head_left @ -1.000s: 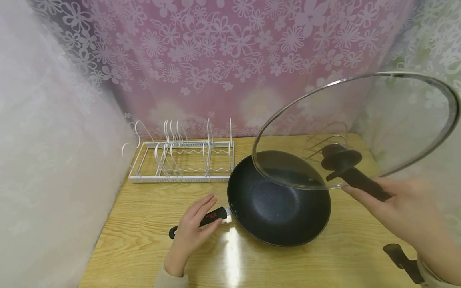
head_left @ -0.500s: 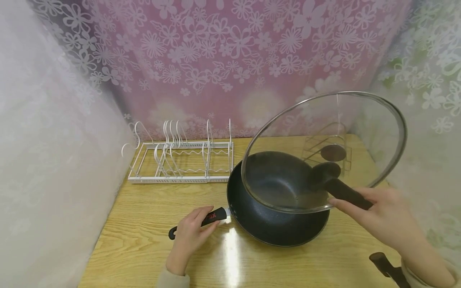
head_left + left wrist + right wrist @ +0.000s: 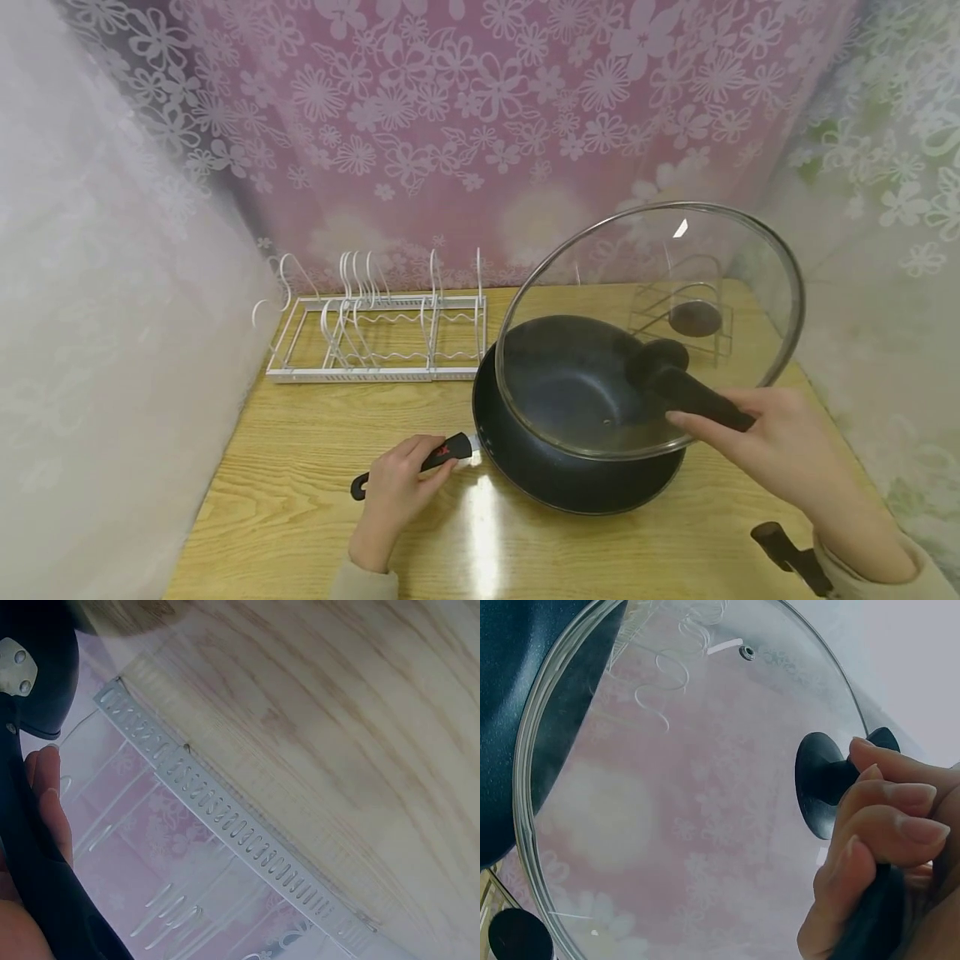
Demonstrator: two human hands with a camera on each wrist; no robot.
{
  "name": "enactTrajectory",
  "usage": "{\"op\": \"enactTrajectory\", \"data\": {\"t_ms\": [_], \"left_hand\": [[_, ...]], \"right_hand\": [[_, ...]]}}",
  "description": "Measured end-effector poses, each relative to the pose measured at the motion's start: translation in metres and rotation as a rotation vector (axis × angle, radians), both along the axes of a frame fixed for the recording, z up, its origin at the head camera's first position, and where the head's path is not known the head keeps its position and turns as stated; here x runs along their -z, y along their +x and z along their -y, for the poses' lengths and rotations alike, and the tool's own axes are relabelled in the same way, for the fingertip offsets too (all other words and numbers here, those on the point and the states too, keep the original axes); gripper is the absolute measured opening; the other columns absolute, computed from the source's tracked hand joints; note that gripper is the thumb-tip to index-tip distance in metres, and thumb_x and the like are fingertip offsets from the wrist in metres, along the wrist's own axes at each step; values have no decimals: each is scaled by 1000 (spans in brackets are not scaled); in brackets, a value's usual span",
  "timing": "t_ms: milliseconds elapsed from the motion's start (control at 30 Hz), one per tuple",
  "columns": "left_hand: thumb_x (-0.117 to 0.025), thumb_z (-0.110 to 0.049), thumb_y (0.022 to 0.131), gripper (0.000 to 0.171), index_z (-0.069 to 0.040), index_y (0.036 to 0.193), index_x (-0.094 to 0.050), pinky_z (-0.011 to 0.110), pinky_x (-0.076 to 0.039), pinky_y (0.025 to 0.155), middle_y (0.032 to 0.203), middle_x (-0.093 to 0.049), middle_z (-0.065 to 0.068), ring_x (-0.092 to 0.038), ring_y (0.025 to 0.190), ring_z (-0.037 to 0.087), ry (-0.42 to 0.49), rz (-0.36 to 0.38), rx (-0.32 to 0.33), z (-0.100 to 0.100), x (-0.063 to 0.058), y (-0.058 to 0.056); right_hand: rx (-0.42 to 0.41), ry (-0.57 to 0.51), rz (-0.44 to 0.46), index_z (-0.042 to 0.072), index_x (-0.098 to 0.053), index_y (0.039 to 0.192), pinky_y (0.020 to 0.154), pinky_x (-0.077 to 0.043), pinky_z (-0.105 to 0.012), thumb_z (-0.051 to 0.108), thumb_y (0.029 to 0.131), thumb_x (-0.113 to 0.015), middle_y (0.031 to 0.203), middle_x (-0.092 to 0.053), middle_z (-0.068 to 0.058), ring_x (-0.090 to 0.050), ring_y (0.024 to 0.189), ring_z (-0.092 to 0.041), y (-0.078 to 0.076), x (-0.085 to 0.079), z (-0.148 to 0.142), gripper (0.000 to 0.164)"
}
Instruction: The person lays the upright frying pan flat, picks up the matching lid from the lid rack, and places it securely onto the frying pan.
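Note:
A black wok (image 3: 577, 483) stands on the wooden table, its handle (image 3: 446, 451) pointing left. My left hand (image 3: 397, 479) grips that handle, fingers over the top and thumb on the near side; in the left wrist view the handle (image 3: 37, 862) runs along the fingers. Above the wok my right hand (image 3: 780, 450) holds a clear glass lid (image 3: 570, 333) with a metal rim by its black handle (image 3: 701, 400). The lid is tilted, its near rim low over the wok opening and its far side raised. In the right wrist view, fingers (image 3: 907, 825) curl round the dark handle.
A white wire rack (image 3: 382, 374) with upright loops stands at the back left. Behind the lid, a smaller wire rack (image 3: 723, 337) bears a dark round piece (image 3: 695, 318). A pink floral curtain (image 3: 450, 125) hangs behind the table, with pale sheets (image 3: 97, 333) at the sides.
The lid and my right hand have moved left and down, bringing the lid over more of the wok. My left hand's fingers have closed round the wok handle; the wok stays nearly in place.

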State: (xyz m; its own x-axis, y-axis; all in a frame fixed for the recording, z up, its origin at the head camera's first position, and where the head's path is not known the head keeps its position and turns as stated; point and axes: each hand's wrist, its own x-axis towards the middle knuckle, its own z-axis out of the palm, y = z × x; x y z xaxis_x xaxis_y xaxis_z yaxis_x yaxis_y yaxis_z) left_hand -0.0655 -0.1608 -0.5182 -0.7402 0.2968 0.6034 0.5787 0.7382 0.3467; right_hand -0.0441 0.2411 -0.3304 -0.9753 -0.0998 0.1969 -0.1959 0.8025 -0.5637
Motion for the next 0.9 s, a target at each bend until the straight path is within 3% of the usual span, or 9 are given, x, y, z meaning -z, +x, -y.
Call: {"op": "enactTrajectory", "data": {"t_ms": [167, 267, 500, 667, 900], "left_hand": [[-89, -20, 73, 31, -7, 97, -75, 27, -57, 60, 91, -74, 3, -72, 75, 16, 3, 5, 0, -1, 0, 1], [-89, -20, 73, 30, -7, 97, -75, 27, -57, 60, 91, -74, 3, -71, 75, 15, 4, 4, -2, -1, 0, 1], [-88, -20, 74, 30, -7, 97, -75, 27, -57, 59, 91, -74, 2, -71, 75, 15, 6, 3, -8, -2, 0, 1], [-88, -21, 74, 30, -8, 97, -75, 26, -56, 59, 91, -73, 1, -71, 74, 14, 2, 7, -16, -2, 1, 1], [-88, -21, 74, 29, -9, 97, -75, 26, -56, 59, 92, -73, 1, -71, 74, 14, 4, 5, -14, -2, 1, 0]], "right_hand": [[-10, -40, 66, 19, -66, 68, 45, -28, -26, 31, 84, -80, 55, -29, 10, -30, 50, -4, -5, 4, 2, 25], [-17, -69, 158, 13, -55, 63, 44, -30, -26, 35, 87, -77, 53, -31, 8, -31, 47, -6, -10, 4, 1, 39], [-51, -235, 376, 3, -47, 66, 40, -33, -30, 38, 92, -70, 50, -36, 3, -34, 44, -10, -21, 1, -1, 49], [-90, -269, 397, 3, -44, 67, 41, -32, -30, 37, 95, -68, 52, -36, 2, -35, 46, -11, -29, 2, -1, 50], [-105, -210, 399, 4, -47, 66, 41, -33, -30, 39, 94, -67, 51, -36, 3, -34, 45, -10, -37, 2, -1, 49]]}}
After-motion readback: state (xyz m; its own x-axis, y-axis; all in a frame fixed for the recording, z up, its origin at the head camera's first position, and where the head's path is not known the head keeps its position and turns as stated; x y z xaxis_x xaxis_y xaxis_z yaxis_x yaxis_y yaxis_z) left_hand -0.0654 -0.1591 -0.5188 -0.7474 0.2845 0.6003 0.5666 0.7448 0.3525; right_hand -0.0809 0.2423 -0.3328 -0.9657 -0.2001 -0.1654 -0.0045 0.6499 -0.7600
